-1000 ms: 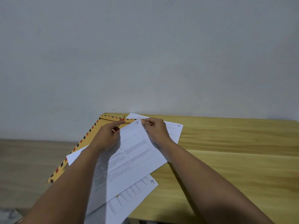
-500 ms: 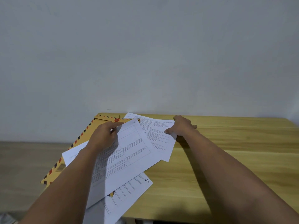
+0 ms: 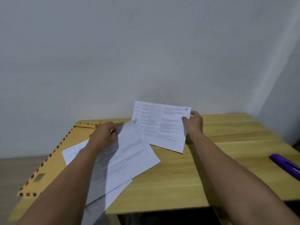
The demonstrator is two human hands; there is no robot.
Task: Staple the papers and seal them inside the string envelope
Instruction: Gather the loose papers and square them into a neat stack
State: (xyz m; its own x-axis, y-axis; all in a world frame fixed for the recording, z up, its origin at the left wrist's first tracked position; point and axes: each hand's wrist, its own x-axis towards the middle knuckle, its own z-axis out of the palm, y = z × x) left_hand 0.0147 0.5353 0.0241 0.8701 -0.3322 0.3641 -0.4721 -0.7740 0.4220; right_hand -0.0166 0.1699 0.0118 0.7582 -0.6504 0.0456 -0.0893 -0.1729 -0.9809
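Observation:
A brown string envelope [image 3: 53, 159] with a red and black striped border lies at the table's left end, partly over the edge. Several printed white sheets [image 3: 129, 153] are spread over it. My left hand [image 3: 103, 137] rests on the top sheet and pinches its far edge. My right hand [image 3: 194, 123] grips the right edge of a separate printed sheet marked "5" [image 3: 160, 127], whose far end is lifted off the table. A purple stapler [image 3: 285, 166] lies at the right edge of the view.
The wooden table [image 3: 203, 168] stands against a plain white wall [image 3: 146, 54]. Its front edge runs across the bottom of the view, with dark space below it. The floor shows at the far left.
My right hand has pulled the sheet marked "5" out from under the pile, to the right and up. The view has swung right, bringing the stapler into sight. My left hand stays on the pile.

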